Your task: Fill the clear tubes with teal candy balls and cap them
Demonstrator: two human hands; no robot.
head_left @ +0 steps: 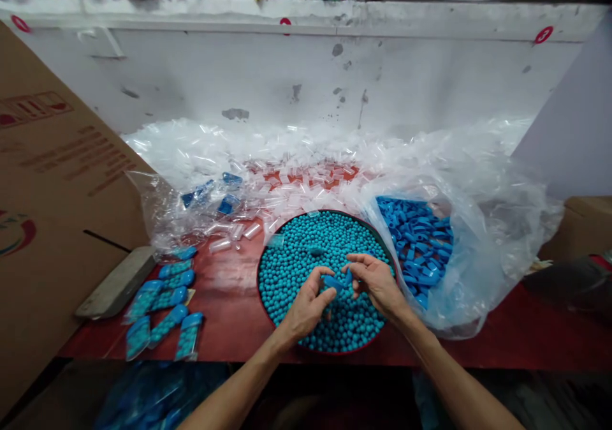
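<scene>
Above a round tray (259, 281) full of small teal balls (296, 251), both hands are close together. My left hand (308, 302) pinches a blue plastic cap (332, 282) between thumb and fingers. A second small blue plastic piece (349, 277) is between the fingertips of my right hand (377, 284), close to the cap; whether the two touch is unclear. Right of the tray, a clear plastic bag (471, 289) lies open, with many loose blue caps (421, 238) inside. Filled clear containers with blue caps (189, 335) lie in a group at the left.
Empty clear tubes (251, 229) lie scattered behind the tray on the red table (229, 315). A grey block (117, 283) and a big cardboard box (62, 181) stand at the left. Behind runs a white wall (268, 73); another carton (583, 229) is at the right.
</scene>
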